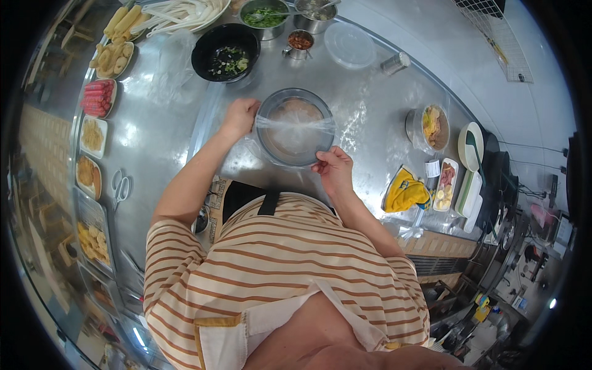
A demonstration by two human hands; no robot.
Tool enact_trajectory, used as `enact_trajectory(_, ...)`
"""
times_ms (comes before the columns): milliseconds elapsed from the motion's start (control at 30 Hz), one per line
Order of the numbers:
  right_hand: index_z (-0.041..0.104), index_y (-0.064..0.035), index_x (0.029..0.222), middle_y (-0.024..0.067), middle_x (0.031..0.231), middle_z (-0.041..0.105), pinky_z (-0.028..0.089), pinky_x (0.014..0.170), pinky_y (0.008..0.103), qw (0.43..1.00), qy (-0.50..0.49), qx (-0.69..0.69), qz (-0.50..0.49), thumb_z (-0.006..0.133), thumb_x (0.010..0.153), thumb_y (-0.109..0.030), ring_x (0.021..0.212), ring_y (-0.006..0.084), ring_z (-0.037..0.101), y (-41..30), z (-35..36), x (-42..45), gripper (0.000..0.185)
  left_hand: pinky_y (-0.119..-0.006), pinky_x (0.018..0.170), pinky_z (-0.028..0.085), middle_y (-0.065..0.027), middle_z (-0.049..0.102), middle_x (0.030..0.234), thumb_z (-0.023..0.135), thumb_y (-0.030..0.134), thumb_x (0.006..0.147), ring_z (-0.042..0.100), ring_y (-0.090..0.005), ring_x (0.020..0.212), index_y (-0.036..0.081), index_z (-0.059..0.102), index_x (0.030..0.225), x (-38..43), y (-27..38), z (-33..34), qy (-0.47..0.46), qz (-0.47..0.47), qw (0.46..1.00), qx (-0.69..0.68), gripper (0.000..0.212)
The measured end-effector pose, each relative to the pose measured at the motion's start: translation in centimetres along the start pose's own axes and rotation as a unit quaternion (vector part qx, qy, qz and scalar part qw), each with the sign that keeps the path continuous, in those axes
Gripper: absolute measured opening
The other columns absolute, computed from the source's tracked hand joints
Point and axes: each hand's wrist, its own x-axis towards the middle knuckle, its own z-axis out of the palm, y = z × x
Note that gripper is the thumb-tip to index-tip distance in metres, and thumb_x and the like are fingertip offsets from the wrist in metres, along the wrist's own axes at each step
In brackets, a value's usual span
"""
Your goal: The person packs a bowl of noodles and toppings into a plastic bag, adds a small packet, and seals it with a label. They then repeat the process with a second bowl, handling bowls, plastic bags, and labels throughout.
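In front of my body a round bowl (296, 150) stands on the steel counter, with thin clear plastic (296, 124) stretched across its mouth and bunched in a band of creases. Something brownish shows dimly through the plastic; I cannot tell what it is. Curled at the bowl's left rim, my left hand (240, 118) grips the plastic at its edge. At the lower right rim, my right hand (335, 169) pinches the plastic between thumb and fingers. Beyond the bowl, to the left, is a black bowl (226, 53) with chopped greens in it.
Metal pots hold chopped greens (263, 19) and red sauce (300, 41). A clear lid (350, 45) and a shaker (396, 63) lie beyond. Food trays (98, 98) and scissors (121, 187) are left; a lined food bowl (430, 128) and yellow cloth (403, 190) are right.
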Motion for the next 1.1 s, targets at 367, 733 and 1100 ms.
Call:
enact_trajectory(367,0.054,-0.0012,0.090,0.0100,0.087,0.060,0.047,0.056,0.0294,0.760,0.160,-0.546,-0.314,0.069,0.076,-0.013,0.064,0.0177,0.058,0.2,-2.0,0.0,0.024,-0.043,0.065,0.046,-0.0169,0.062,0.073,0.053,0.019,0.084,0.059,-0.0372,0.073,0.007,0.065,0.089,0.4,-1.5,0.1,0.095,0.132,0.974,0.158,0.018)
enact_trajectory(733,0.060,-0.0069,0.087,0.0179,0.081,0.062,0.047,0.064,0.0439,0.702,0.148,-0.660,-0.223,0.056,0.077,-0.018,0.076,0.0362,0.059,-2.7,-0.7,9.3,0.016,-0.046,0.066,0.048,-0.0148,0.062,0.088,0.051,0.013,0.081,0.060,-0.0357,0.077,0.008,0.060,0.090,3.0,3.6,1.0,0.057,0.088,0.912,0.396,0.013)
enact_trajectory(1100,0.055,-0.0044,0.082,0.0119,0.064,0.056,0.042,0.049,0.0366,0.797,0.108,-0.543,-0.241,0.059,0.073,-0.008,0.057,0.0261,0.056,-2.9,-5.2,4.6,0.010,-0.045,0.062,0.047,-0.0139,0.057,0.092,0.058,0.013,0.080,0.057,-0.0359,0.080,0.008,0.051,0.106,-5.0,1.0,-1.3,0.204,0.196,0.913,0.293,0.027)
